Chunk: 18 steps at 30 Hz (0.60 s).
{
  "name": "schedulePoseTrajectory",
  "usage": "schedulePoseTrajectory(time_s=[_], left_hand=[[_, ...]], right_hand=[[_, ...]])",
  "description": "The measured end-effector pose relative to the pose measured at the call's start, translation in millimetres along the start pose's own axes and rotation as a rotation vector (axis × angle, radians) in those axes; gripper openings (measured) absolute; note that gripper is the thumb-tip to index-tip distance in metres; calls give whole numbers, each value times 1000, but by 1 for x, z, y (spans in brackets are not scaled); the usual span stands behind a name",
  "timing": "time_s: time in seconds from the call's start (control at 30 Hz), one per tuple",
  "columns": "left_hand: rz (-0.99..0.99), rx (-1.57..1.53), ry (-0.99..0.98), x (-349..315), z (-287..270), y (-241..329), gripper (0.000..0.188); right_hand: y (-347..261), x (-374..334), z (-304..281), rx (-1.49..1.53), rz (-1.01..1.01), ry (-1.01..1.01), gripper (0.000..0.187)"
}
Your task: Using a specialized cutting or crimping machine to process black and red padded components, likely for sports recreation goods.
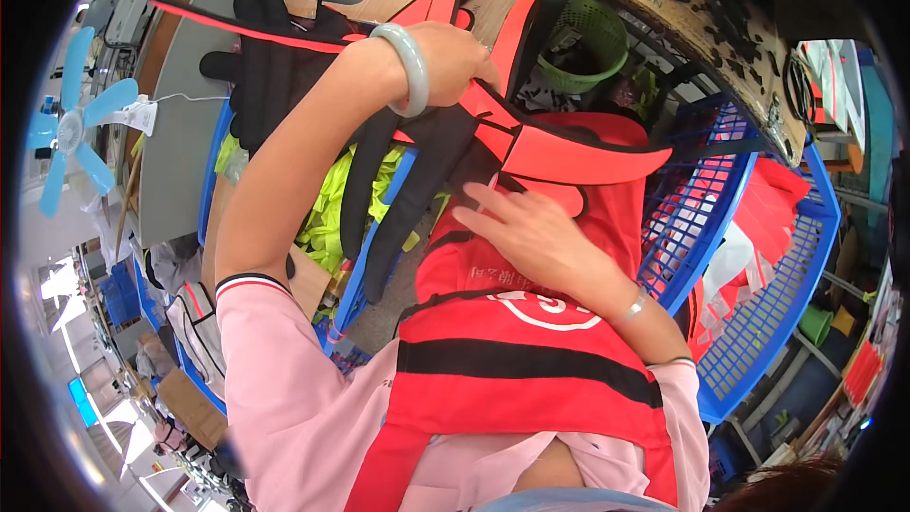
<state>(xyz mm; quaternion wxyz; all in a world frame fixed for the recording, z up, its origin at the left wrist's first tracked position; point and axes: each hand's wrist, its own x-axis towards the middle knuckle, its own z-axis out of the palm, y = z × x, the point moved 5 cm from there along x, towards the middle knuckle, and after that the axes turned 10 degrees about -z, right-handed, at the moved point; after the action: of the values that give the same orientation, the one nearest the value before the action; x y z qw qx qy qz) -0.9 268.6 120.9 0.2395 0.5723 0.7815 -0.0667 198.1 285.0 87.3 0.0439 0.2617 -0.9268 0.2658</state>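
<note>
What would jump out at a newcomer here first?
The red apron, low in the middle, leaps out. Above it, black-edged red pieces crowd around the left hand and right hand. A light-blue fan shows at far left.

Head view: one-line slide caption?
Left hand at red-and-black pieces, open right hand above a red apron, blue basket at right.

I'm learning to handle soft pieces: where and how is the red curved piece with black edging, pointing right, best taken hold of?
Probably pinch the red curved piece across its flat faces near the tapered tip, coming from the right: it looks thin, the tip points right, and the left hand and right hand are nearer its other end.
</note>
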Motion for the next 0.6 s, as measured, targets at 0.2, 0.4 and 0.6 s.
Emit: schedulePoseTrajectory(time_s=[0.2, 0.4, 0.6], left_hand=[[-19, -100, -21, 10, 18, -14, 36], [-59, -91, -19, 12, 34, -40, 26], [83, -117, 597, -43, -56, -25, 27]], right_hand=[[33, 8, 60, 33, -96, 41, 15], [-2, 28, -34, 420, -147, 344, 18], [-19, 64, -107, 1152, -107, 416, 14]])
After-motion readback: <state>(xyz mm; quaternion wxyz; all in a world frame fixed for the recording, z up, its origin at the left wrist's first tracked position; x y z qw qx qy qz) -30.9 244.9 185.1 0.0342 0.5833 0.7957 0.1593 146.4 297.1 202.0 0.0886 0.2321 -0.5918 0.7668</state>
